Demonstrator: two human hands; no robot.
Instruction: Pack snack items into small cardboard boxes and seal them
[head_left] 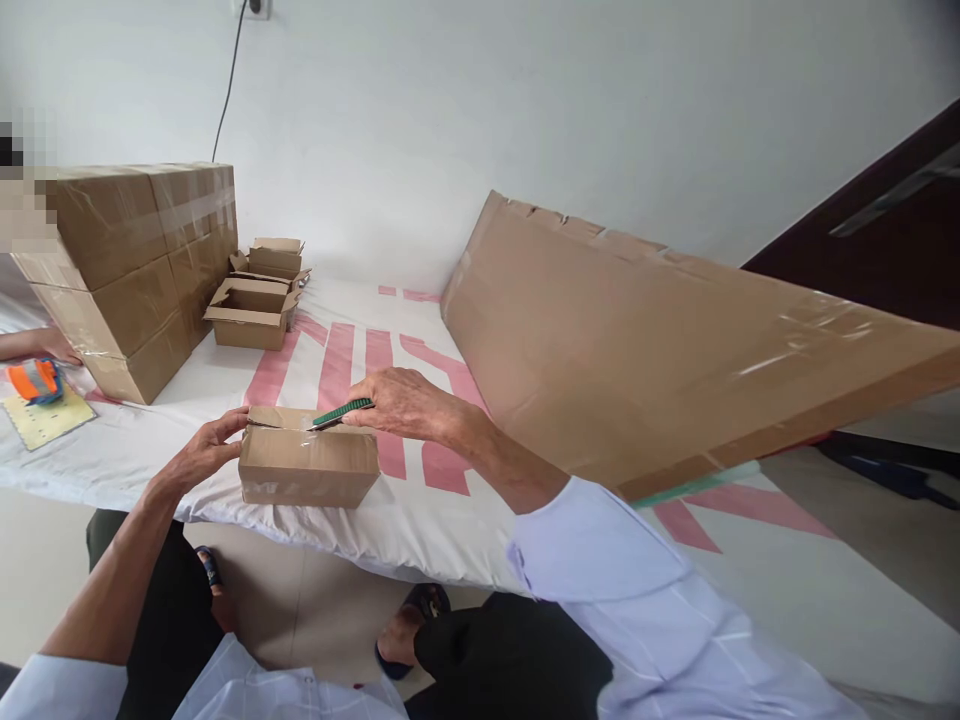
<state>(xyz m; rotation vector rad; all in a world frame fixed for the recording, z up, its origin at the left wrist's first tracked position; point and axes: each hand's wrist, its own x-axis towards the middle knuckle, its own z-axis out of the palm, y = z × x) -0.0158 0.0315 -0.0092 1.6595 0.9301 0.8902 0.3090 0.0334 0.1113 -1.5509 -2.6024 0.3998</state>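
Note:
A small closed cardboard box lies near the front edge of the cloth-covered table, with clear tape over its top seam. My left hand grips its left end, fingers on the upper edge and corner. In my right hand is a green utility knife, held above the right part of the lid. The knife's tip points left and down at the taped seam. Whether the blade touches the tape, I cannot tell.
Stacked taped cartons stand at the left, beside open small boxes. A large cardboard sheet leans at the right. Another person's hand is at far left, near an orange tape roll on a yellow card.

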